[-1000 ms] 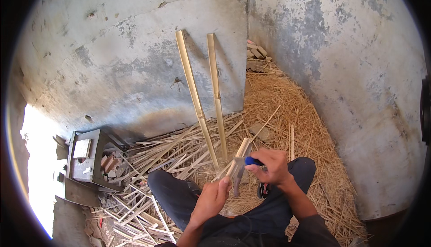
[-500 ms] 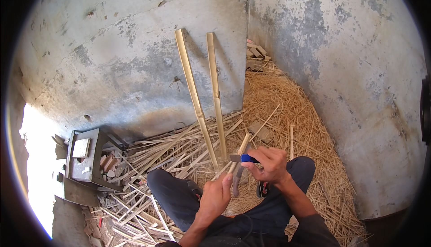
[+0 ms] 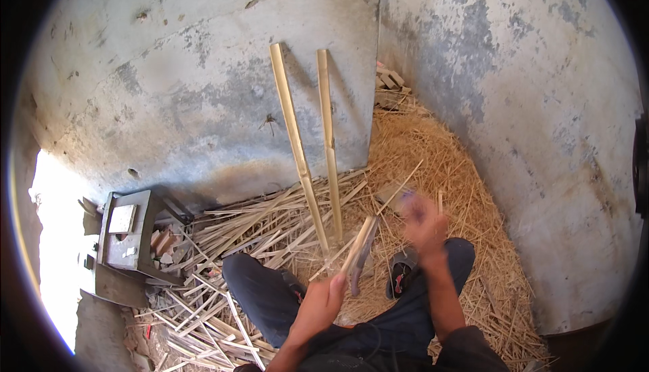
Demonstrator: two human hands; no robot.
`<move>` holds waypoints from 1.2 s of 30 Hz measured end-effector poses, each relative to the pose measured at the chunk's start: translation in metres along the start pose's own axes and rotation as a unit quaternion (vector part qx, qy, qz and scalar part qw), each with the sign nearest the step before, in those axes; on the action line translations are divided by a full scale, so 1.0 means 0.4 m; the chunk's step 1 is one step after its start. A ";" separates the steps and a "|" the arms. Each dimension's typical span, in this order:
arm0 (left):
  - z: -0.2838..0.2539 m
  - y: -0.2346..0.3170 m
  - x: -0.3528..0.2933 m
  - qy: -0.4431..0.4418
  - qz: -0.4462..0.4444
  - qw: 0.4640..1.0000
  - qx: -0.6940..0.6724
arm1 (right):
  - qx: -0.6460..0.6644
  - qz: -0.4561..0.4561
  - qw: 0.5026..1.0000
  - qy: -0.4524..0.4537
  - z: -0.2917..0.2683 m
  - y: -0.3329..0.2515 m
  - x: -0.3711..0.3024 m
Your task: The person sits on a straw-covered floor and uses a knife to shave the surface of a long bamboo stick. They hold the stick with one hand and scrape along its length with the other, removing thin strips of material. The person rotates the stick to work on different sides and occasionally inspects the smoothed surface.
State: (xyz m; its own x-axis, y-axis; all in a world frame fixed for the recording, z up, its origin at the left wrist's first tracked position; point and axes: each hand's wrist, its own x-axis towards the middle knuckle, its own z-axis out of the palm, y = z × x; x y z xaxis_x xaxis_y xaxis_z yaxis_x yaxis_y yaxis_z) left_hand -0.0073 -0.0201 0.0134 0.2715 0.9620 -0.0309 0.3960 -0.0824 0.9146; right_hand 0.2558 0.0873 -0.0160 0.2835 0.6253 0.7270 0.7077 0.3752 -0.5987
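My left hand (image 3: 326, 299) grips the lower end of a short split bamboo piece (image 3: 362, 237) that stands tilted over my lap. A dark flat blade (image 3: 358, 269) lies along the piece's right side. My right hand (image 3: 424, 222) is lifted to the right of the piece and apart from it. It is blurred by motion, with a bluish tool end (image 3: 408, 196) showing at its top. My legs in dark trousers (image 3: 260, 291) stretch out over the straw.
Two long bamboo poles (image 3: 292, 128) (image 3: 327, 128) lean on the concrete wall ahead. Split bamboo strips (image 3: 203, 304) litter the floor at left and front. A grey metal stool (image 3: 128, 230) stands at left. Straw shavings (image 3: 439, 149) fill the right corner. A sandal (image 3: 400, 276) lies by my right leg.
My right hand has lifted off the bamboo piece and swung up and right, now blurred. My left hand still holds the piece in about the same place.
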 end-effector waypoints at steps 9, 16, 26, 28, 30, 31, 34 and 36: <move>-0.043 -0.117 0.017 -0.134 -0.145 0.940 -0.279 | 0.213 0.188 0.942 -0.175 -0.086 0.027 0.044; -0.036 -0.037 0.077 -0.261 -0.204 0.867 -0.372 | 0.400 0.216 0.832 -0.317 -0.057 -0.139 0.025; 0.003 0.001 0.110 -0.190 -0.030 0.936 -0.293 | 0.300 0.241 0.868 -0.313 -0.045 -0.153 0.026; -0.004 -0.008 0.118 -0.213 -0.046 0.936 -0.277 | 0.325 0.193 0.887 -0.265 -0.038 -0.161 0.024; 0.005 -0.004 0.118 -0.167 -0.028 0.954 -0.247 | 0.342 0.160 0.901 -0.215 -0.037 -0.159 0.026; 0.008 0.002 0.116 -0.144 -0.019 0.962 -0.232 | 0.347 0.152 0.905 -0.192 -0.044 -0.152 0.025; 0.007 0.034 0.105 -0.082 0.000 0.982 -0.168 | 0.207 0.042 0.953 -0.217 -0.088 -0.136 0.026; 0.017 0.043 0.102 -0.043 0.027 0.987 -0.155 | 0.112 -0.059 0.962 -0.242 -0.098 -0.129 0.021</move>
State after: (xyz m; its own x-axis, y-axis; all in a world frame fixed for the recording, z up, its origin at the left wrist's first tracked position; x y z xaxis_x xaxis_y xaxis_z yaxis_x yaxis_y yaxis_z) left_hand 0.0165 0.0160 0.0251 0.3643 0.9313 0.0001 0.0957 -0.0375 0.9947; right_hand 0.2469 0.0464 0.0341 -0.1628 0.7945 0.5850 0.5447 0.5668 -0.6181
